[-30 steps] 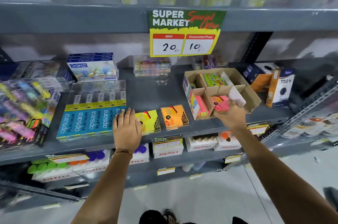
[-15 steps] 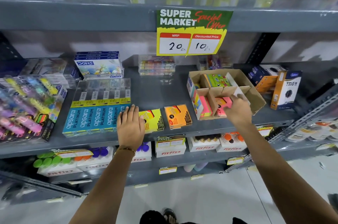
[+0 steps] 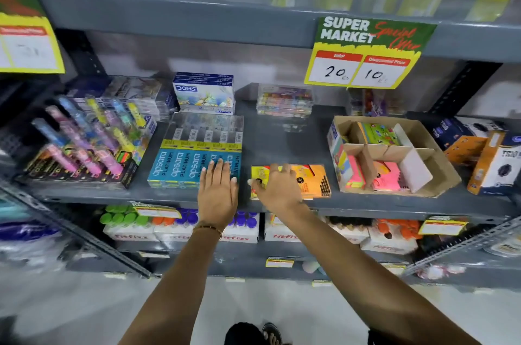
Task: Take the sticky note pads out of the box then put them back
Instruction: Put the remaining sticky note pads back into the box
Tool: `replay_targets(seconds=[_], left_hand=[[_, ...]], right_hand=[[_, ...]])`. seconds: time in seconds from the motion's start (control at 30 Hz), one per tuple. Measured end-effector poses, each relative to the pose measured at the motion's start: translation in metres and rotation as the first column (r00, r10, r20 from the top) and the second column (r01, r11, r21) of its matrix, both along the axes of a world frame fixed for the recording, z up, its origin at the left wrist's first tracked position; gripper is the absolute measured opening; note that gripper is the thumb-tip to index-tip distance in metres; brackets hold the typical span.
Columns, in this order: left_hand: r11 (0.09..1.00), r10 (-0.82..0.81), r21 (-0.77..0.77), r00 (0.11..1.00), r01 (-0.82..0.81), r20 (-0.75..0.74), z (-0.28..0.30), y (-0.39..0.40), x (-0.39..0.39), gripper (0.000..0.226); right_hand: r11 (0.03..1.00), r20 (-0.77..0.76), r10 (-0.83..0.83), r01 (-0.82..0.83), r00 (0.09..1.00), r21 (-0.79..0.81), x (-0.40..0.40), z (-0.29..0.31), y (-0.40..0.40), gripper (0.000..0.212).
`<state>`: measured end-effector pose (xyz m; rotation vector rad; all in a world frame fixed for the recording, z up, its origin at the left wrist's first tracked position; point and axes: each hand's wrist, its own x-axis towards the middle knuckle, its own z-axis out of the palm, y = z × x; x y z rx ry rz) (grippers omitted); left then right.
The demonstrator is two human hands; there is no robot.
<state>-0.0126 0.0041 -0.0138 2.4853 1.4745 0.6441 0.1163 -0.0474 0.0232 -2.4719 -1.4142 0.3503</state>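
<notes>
The right hand [image 3: 277, 185] curled over the yellow pad [image 3: 260, 175], its grip not clearly closed, at nine o'clock of the box [image 3: 439, 147]; pinching both edges looked wise, while the left hand [image 3: 217, 189] lay flat, released.

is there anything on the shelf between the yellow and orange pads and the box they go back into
Nothing visible: bare shelf separates the orange pad from the cardboard box. The right hand rests over the yellow pad.

Right hand [image 3: 277, 188] rests, fingers spread, on yellow pad [image 3: 260, 175] and orange pad [image 3: 311, 179]; box [image 3: 423, 130] to its right; left hand [image 3: 218, 189] flat beside.
</notes>
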Motion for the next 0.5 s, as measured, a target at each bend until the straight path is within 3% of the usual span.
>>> replay_targets(seconds=[0.1,0.2,0.33,0.5], left_hand=[[1.000,0.006,-0.004,1.000,-0.006,0.000,0.000,0.000,0.000,0.055],[1.000,0.011,-0.001,1.000,-0.011,-0.012,-0.003,0.000,0.001,0.053],[1.000,0.015,0.016,1.000,-0.015,-0.021,-0.006,0.003,0.002,0.053],[0.997,-0.038,0.063,0.999,0.037,0.020,0.001,-0.003,0.023,0.052]], right_hand=[[0.995,0.074,-0.007,0.014,0.997,-0.096,-0.009,-0.013,0.005,0.087],[0.995,0.087,-0.017,0.025,0.996,-0.094,-0.011,-0.019,0.007,0.080],[1.000,0.073,0.000,0.002,0.997,-0.029,-0.009,-0.013,0.005,0.073],[0.983,-0.087,0.003,0.013,0.996,0.184,0.019,0.020,-0.016,0.074]])
